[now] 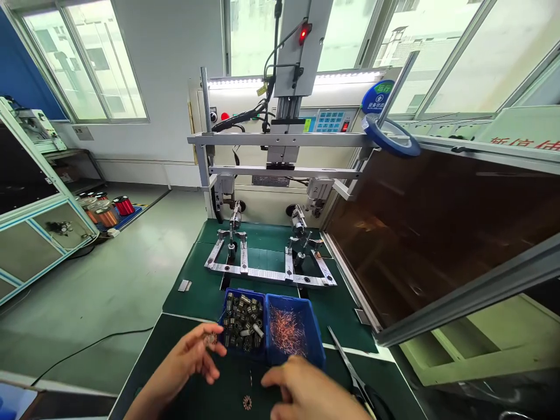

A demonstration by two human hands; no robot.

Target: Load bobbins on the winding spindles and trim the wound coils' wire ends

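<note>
My left hand [186, 359] is closed at the fingertips on a small copper-wound motor core [211, 339], beside the left blue bin [245, 352]. That bin holds many small dark metal cylinders [243, 321]. My right hand [306, 391] is slightly blurred over the mat, just below the right blue bin [315, 338] of copper wire scraps [286, 330]. Its index finger stretches leftward, apart from the thumb, and nothing shows between them. Between my hands, a second toothed round core [247, 402] lies on the dark green mat, a thin pin-like piece [251, 378] above it.
Scissors [354, 373] lie open to the right of the bins. Behind the bins stands a metal fixture frame [266, 274] under two winding spindles [236, 214]. A brown panel [415, 233] borders the right side. A small pale block [184, 286] lies at left.
</note>
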